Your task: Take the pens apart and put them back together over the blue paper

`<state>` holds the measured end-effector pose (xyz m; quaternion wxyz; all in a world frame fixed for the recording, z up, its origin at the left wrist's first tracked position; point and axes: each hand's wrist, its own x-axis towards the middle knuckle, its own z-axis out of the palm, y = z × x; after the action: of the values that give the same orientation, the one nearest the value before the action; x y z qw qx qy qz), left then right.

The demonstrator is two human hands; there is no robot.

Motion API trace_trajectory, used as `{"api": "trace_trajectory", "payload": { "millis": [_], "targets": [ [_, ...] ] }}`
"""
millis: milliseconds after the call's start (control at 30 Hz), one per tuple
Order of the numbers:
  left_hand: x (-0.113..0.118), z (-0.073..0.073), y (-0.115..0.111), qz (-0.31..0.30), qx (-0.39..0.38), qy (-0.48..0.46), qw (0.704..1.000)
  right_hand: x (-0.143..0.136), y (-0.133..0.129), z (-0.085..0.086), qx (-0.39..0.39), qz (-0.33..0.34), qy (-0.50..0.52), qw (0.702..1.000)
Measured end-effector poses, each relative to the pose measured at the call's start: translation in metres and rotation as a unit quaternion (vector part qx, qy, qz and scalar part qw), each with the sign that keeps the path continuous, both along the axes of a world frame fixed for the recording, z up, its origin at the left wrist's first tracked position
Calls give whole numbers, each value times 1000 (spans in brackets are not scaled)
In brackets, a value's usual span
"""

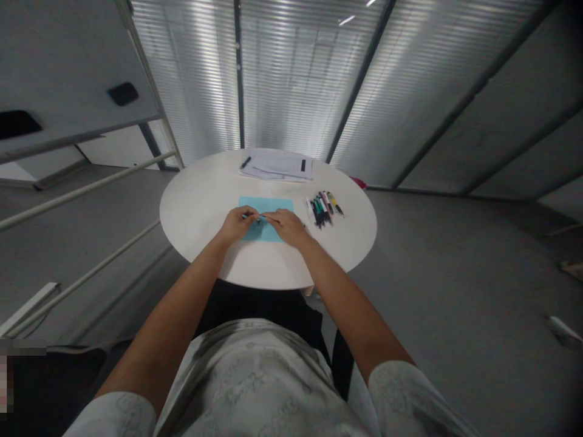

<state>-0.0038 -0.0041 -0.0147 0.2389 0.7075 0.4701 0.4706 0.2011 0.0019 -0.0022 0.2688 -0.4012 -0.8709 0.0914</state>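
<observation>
Over the blue sheet (266,203), well in from the round table's (195,200) near edge, the left hand (239,223) and right hand (288,226) pinch a slim pen-like thing (263,216) between them, probably to steady it; the pens (322,209) lie side by side toward the right edge, seemingly within easy reach; papers (277,165) sit by the far edge, presumably out of the way.

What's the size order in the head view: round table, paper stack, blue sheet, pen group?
1. Round table
2. Paper stack and blue sheet: too alike to rank; the stack lies farther off, the sheet is partly covered
3. Pen group
</observation>
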Motion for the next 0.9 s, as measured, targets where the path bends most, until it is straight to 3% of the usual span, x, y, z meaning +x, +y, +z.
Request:
{"api": "trace_trajectory", "payload": {
  "millis": [433, 900],
  "targets": [
    [-2, -3, 3, 3, 4, 5, 1000, 2, 0, 1, 6, -9, 10, 1000],
    [-2, -6, 4, 0, -8, 22, 1000, 0, -2, 1, 2, -24, -47, 999]
  ]
}}
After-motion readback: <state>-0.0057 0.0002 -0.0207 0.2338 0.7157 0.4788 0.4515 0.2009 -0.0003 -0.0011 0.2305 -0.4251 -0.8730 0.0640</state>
